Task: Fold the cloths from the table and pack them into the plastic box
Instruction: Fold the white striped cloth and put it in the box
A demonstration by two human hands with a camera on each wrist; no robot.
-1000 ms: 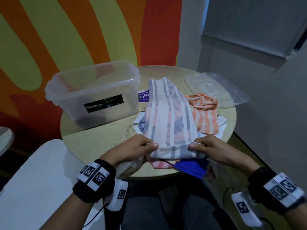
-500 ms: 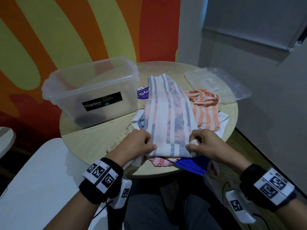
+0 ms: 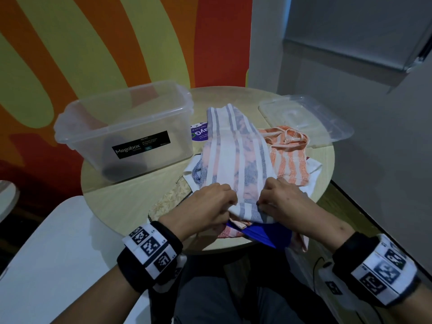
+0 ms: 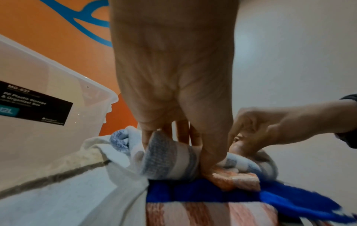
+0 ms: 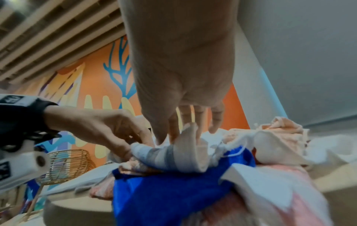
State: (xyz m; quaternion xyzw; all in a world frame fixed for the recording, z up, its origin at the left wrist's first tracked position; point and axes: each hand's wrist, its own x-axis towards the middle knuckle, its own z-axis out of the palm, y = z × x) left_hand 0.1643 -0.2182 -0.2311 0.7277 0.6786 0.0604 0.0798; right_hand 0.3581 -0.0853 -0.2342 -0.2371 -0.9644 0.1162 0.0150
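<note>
Hands both pinched on near edge of striped cloth (image 3: 236, 160): left hand (image 3: 210, 204), right hand (image 3: 282, 202); cloth laid atop cloth pile on table (image 3: 121, 202); blue cloth (image 3: 264, 235) underneath; plastic box (image 3: 126, 134) at left, uncovered.

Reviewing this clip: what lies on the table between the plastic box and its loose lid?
In the head view, the striped cloth lies between the plastic box and lid, with a purple sticker beside it.
</note>
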